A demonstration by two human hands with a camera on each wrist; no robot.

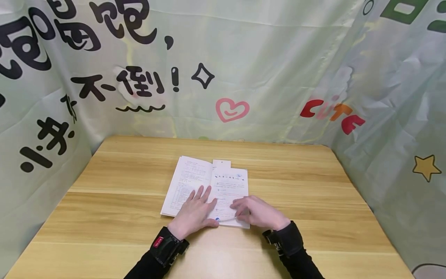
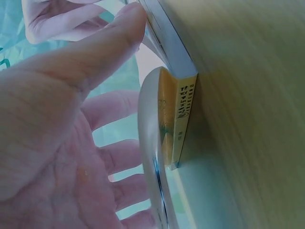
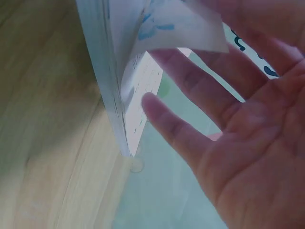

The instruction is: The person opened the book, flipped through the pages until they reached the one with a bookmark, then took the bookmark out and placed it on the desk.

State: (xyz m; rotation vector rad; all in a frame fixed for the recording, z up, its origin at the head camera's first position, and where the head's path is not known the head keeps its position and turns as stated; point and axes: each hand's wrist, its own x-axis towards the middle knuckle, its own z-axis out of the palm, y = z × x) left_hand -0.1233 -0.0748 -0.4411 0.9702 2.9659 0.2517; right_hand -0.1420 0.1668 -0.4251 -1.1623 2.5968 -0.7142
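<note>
An open book [image 1: 228, 188] with printed white pages lies on the table. My left hand [image 1: 196, 215] rests across its lower middle with the fingers spread, the thumb near the bottom edge. In the left wrist view the book's yellow spine [image 2: 181, 114] and curved left-side pages [image 2: 151, 138] show beside that hand. At the lower right corner, my right hand [image 1: 259, 212] pinches the corner of a page. That page [image 3: 186, 31] is lifted and bent over in the right wrist view, with blue print on it; the pinching fingertips are partly cut off there. A white card [image 1: 222, 163] sticks out of the book's top.
The book lies on a wooden table [image 1: 296, 174] with light grain. Printed fabric [image 1: 278, 58] with lettering, a heart and a star hangs behind the table and along both sides. Each wrist carries a black strap, the left one [image 1: 167, 248] with a red label.
</note>
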